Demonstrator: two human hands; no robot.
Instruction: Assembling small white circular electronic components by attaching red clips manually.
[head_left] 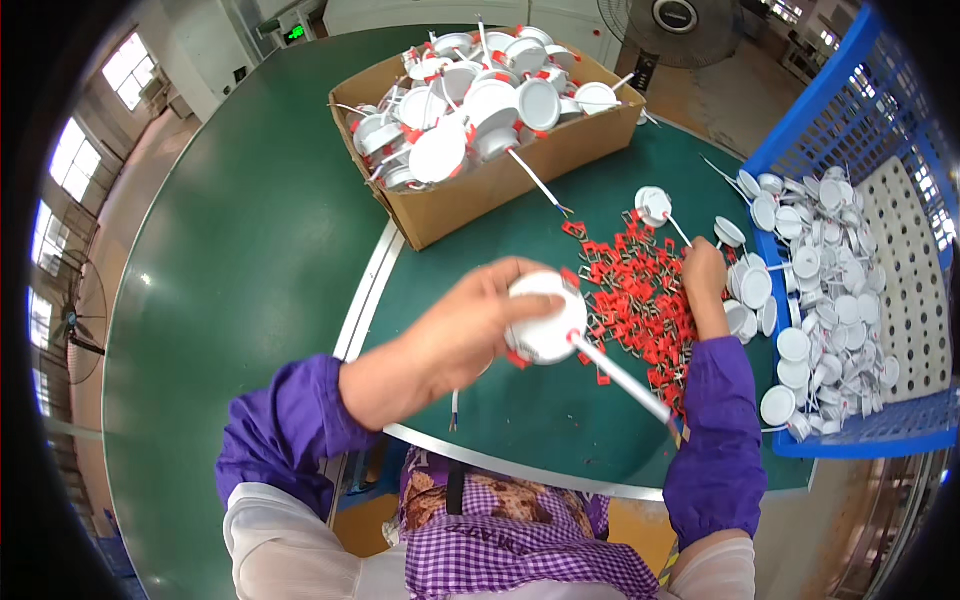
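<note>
My left hand (470, 325) is closed around a white round downlight (548, 335), its thumb lying across the back. Red spring clips show at two edges of that lamp, and its white cable (625, 382) slants down to the right, ending in bare-coloured wires. Farther right, my right hand (705, 268) has its fingers closed at the cable of a second downlight (653, 205), which rests on the green table. Between both hands spreads a heap of loose red spring clips (640, 300) with metal wire parts. Part of another downlight's cable (455, 410) shows below my left hand.
A cardboard box (520, 185) piled with clipped downlights stands at the back. On the right, a blue plastic basket (870, 440) lies tilted with many clipless white lamps, some on the green table (230, 260) before it. A fan (675, 20) stands behind.
</note>
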